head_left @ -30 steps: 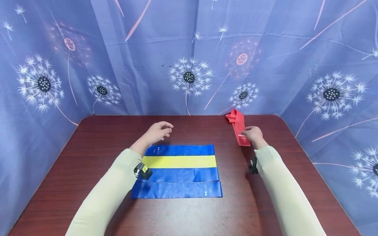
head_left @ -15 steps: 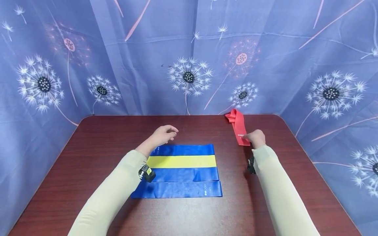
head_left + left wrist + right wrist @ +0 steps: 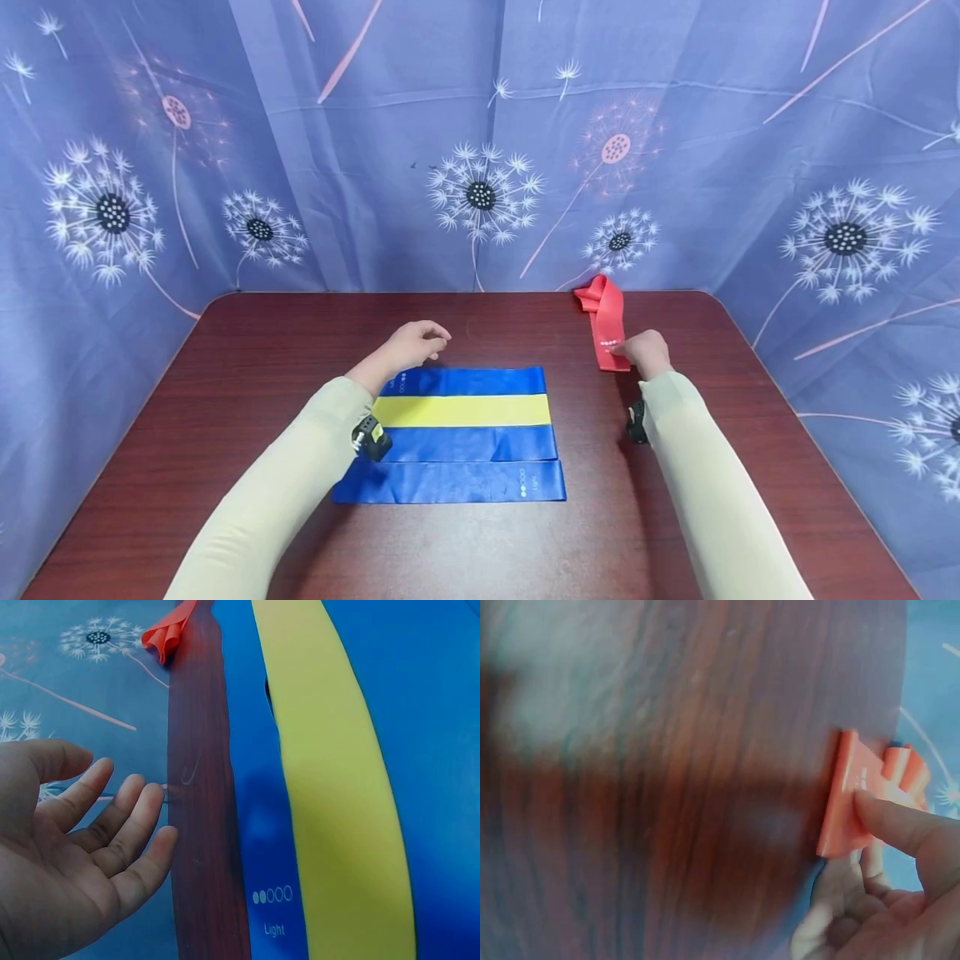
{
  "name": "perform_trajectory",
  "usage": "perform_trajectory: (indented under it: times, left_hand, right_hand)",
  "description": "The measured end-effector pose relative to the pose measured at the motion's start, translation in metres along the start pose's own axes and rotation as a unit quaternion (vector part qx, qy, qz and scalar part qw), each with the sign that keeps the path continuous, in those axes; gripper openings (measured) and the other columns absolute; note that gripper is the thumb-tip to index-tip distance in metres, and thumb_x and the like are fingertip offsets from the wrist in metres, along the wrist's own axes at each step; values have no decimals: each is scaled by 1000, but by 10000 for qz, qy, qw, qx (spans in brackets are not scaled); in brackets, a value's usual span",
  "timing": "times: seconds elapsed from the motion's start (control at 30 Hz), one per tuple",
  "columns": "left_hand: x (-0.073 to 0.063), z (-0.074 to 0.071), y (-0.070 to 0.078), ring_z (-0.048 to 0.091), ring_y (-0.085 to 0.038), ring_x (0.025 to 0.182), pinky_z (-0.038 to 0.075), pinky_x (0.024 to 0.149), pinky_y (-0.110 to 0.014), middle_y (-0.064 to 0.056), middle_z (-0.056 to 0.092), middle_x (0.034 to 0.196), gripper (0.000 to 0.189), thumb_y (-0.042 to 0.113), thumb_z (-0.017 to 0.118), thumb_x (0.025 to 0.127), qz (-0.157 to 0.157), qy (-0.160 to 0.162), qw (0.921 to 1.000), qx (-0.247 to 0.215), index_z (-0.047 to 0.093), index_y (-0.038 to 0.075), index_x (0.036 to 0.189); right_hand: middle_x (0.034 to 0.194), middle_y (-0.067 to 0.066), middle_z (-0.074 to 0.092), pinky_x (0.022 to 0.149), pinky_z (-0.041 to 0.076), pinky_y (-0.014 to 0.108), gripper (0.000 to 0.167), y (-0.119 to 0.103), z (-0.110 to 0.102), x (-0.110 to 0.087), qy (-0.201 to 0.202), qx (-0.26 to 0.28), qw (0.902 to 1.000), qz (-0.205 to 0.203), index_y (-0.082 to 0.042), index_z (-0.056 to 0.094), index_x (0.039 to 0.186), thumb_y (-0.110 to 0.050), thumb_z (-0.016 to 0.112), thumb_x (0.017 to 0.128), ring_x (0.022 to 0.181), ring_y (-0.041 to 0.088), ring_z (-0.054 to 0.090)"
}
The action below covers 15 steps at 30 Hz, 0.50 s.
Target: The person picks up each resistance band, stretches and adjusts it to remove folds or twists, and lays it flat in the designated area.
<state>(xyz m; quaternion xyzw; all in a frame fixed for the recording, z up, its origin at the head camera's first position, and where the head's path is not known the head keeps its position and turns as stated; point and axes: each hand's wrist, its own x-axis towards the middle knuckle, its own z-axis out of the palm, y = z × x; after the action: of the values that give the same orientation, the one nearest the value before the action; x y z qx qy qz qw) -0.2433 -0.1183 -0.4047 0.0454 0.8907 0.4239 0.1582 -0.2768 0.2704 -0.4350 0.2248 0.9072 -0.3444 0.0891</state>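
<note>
A red resistance band [image 3: 606, 321], looped over itself at its far end, lies near the back right of the table. My right hand [image 3: 647, 352] pinches its near end. In the right wrist view the thumb presses on the printed face of the red band [image 3: 849, 799], with fingers behind it. My left hand [image 3: 412, 345] holds nothing, fingers loosely bent, over the far left corner of the flat bands. Those are a yellow resistance band [image 3: 480, 411] lying between blue ones, with another blue resistance band [image 3: 457, 482] nearest me. "Light" is printed on the blue band [image 3: 262, 825] in the left wrist view.
The dark red-brown wooden table [image 3: 480, 546] has rounded back corners. A blue-violet dandelion-print curtain [image 3: 360, 167] hangs behind it and along both sides. The red band's folded end reaches the table's back edge.
My left hand has shifted a little to the right and stays raised. My right hand has turned slightly on the red band, and the band's near end has swung a little left.
</note>
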Motion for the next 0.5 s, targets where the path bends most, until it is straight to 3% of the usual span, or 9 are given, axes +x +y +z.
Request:
perform_trajectory:
  times: [0.1, 0.23, 0.4, 0.5]
  left_hand:
    - [0, 0, -2, 70, -35, 113, 58, 92, -39, -23, 67, 130, 34, 15, 52, 104, -6, -47, 9999, -103, 62, 0, 132]
    - [-2, -2, -3, 69, -36, 114, 57, 97, -45, -24, 67, 130, 34, 15, 51, 105, 2, -101, 9998, -171, 61, -1, 133]
    - [-4, -4, -4, 70, -36, 113, 58, 91, -40, -24, 68, 129, 34, 14, 51, 105, 20, -107, 9998, -139, 61, -2, 133]
    - [-4, -4, -5, 70, -36, 111, 58, 85, -35, -25, 68, 127, 34, 13, 52, 104, 66, -96, 9998, -154, 61, -2, 132]
  right_hand:
    - [72, 0, 57, 72, 49, 31, 29, -5, 0, -2, -425, 643, 9970, -54, 6, 66, 105, -19, 72, 92, 73, 17, 54]
    - [65, -12, 57, 76, 49, 29, 14, -11, 0, -6, -1021, 1527, 9827, -256, -1, 62, 103, -13, 65, 97, 68, 6, 55]
    - [75, -14, 61, 77, 54, 22, 21, -18, 4, -15, -1417, 1905, 9699, -535, 3, 59, 116, -13, 58, 101, 71, 3, 59]
    - [84, -13, 61, 87, 57, 25, 29, -22, 8, -21, -1511, 2102, 9642, -578, 4, 56, 124, -15, 57, 103, 75, 1, 61]
